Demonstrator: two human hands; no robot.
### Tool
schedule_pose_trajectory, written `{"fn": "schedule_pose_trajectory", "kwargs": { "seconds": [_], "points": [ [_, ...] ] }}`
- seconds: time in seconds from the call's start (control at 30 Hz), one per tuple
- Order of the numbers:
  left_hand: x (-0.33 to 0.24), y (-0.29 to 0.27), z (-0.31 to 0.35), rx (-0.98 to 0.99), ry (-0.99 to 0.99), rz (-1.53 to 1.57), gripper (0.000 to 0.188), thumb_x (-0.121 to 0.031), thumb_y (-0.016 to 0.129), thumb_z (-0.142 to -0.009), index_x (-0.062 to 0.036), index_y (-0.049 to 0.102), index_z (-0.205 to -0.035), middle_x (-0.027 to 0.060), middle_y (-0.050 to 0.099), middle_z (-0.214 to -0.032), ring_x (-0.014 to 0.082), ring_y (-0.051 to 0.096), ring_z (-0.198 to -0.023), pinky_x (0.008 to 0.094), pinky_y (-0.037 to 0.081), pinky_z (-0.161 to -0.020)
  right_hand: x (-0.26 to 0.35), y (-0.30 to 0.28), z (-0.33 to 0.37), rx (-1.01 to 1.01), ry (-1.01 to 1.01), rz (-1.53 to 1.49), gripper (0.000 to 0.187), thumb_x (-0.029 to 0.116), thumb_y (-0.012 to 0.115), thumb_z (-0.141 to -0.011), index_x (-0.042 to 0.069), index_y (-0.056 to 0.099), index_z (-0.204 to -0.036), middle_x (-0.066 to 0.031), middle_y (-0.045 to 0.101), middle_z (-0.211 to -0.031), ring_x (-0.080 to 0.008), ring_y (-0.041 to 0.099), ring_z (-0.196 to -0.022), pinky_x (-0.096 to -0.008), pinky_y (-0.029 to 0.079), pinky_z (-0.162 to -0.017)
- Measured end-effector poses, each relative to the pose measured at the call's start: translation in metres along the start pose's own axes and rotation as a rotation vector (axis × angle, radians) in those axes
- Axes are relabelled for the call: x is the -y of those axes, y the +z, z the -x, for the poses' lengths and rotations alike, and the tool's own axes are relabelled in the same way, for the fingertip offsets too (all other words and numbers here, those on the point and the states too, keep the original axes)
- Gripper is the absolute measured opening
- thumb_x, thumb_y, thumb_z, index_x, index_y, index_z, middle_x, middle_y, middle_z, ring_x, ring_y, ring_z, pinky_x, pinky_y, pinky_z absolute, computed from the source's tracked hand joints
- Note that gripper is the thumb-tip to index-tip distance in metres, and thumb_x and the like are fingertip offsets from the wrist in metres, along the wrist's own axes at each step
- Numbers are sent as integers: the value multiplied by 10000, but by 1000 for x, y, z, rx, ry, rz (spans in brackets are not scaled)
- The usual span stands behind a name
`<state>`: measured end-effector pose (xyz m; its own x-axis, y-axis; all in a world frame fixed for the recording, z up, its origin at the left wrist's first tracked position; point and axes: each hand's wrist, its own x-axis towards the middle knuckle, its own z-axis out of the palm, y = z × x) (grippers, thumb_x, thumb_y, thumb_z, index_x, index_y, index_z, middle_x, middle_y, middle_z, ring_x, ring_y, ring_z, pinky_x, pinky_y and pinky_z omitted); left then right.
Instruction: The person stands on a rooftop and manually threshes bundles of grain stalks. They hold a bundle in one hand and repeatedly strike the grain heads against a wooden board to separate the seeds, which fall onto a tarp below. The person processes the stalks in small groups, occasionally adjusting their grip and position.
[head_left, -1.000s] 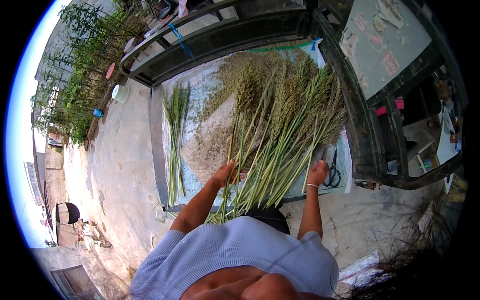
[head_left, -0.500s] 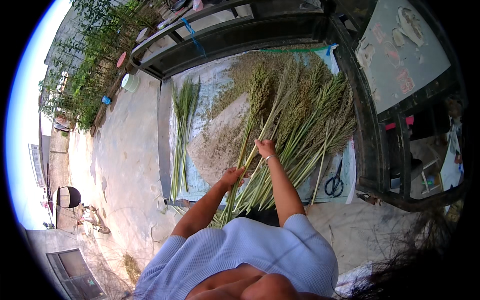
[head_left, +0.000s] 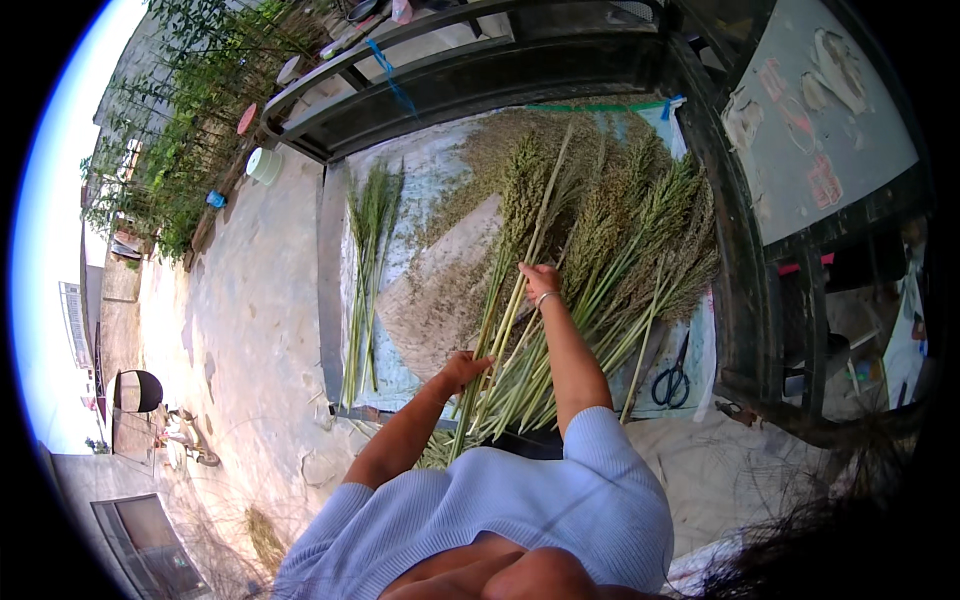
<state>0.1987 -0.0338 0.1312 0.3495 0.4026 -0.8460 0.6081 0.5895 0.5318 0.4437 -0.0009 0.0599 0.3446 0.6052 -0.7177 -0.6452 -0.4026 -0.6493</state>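
Long green stalks with bushy seed heads, like broomcorn (head_left: 612,215), lie heaped across a sheet-covered bed in front of me. My right hand (head_left: 540,283) is closed around pale stalks (head_left: 547,222) about midway along them, their tops pointing away from me. Lower and to the left, my left hand (head_left: 463,371) has its fingers wrapped over the lower part of a stalk bundle (head_left: 478,345); its grip is partly hidden. A smaller separate bundle (head_left: 373,240) of green stalks lies off to the left.
Dark-handled scissors (head_left: 671,386) lie at the near right of the blue-white sheet (head_left: 397,305). A flat brownish board (head_left: 430,300) sits under loose seeds. Black metal rails (head_left: 470,68) border the far and right sides. A pale bucket (head_left: 263,166) stands beyond, beside green plants.
The pale stalks in my right hand have swung slightly left, standing more upright. My left hand has slid a little lower along the bundle. The view has shifted slightly.
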Motion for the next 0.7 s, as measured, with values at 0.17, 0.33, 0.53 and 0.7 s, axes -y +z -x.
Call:
{"fn": "schedule_pose_trajectory", "kwargs": {
  "seconds": [0.17, 0.33, 0.53, 0.7],
  "points": [
    [9, -22, -12, -169, 196, 17, 271, -301, 635, -814, -32, 620, -789, 20, 589, -634, 122, 542, -496, 284, 435, -427, -38, 3, -22, -42, -60, 88, 306, 193, 626, -815, 81, 418, -621, 14, 336, -457, -87, 291, -330, -275, 203, -315],
    [-15, -65, -24, -372, 237, -263, 281, -303, 646, -789, -33, 601, -727, 61, 598, -603, 126, 573, -517, 315, 447, -468, -91, 20, -18, -22, -108, 39, 337, 181, 613, -824, 91, 373, -606, 6, 331, -443, -91, 304, -331, -275, 203, -310],
    [-14, -47, 4, -543, 484, -840, 355, -326, 628, -763, -1, 539, -653, 219, 545, -621, 401, 540, -629, 450, 418, -555, -100, 63, 36, 119, -84, -146, 303, 161, 573, -855, 94, 368, -641, 14, 278, -476, -85, 263, -343, -283, 198, -345],
    [24, -34, 21, -445, 366, -645, 327, -316, 613, -772, -15, 511, -694, 208, 559, -636, 401, 543, -637, 478, 413, -554, -119, 50, 52, 244, 153, -438, 208, 220, 552, -873, 105, 475, -718, 16, 336, -525, -80, 300, -383, -259, 219, -353]
  ]
}}
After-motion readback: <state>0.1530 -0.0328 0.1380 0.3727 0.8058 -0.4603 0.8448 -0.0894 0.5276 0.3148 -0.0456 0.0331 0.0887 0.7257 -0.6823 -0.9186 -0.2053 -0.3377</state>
